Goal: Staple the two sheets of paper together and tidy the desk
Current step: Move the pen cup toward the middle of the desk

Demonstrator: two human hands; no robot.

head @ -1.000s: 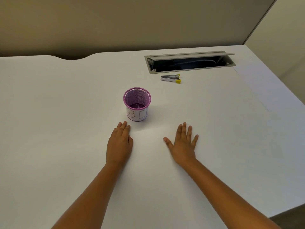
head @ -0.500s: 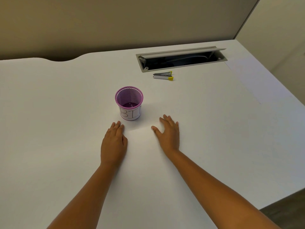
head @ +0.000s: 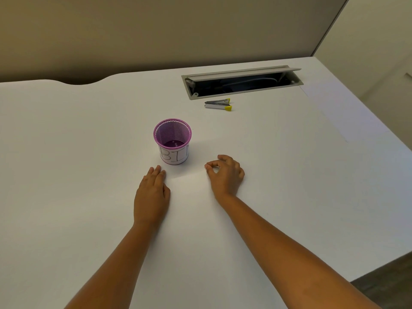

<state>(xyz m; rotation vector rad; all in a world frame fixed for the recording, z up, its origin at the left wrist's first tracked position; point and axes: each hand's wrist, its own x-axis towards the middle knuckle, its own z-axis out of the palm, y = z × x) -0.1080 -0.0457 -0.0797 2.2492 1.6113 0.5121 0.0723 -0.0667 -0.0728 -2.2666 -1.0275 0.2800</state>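
Matt desk [head: 89,175], mesh cup [head: 172,139]

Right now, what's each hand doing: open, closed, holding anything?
Left hand: open, flat on the desk.
Right hand: fingers curled, thumb meeting fingertip; whether it pinches anything cannot be told.

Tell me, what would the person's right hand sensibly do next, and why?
Probably lift the sheet's corner. The right hand has thumb and forefinger curled together at the paper's faint far edge; the left hand lies flat, steadying it. The stapler lies untouched.
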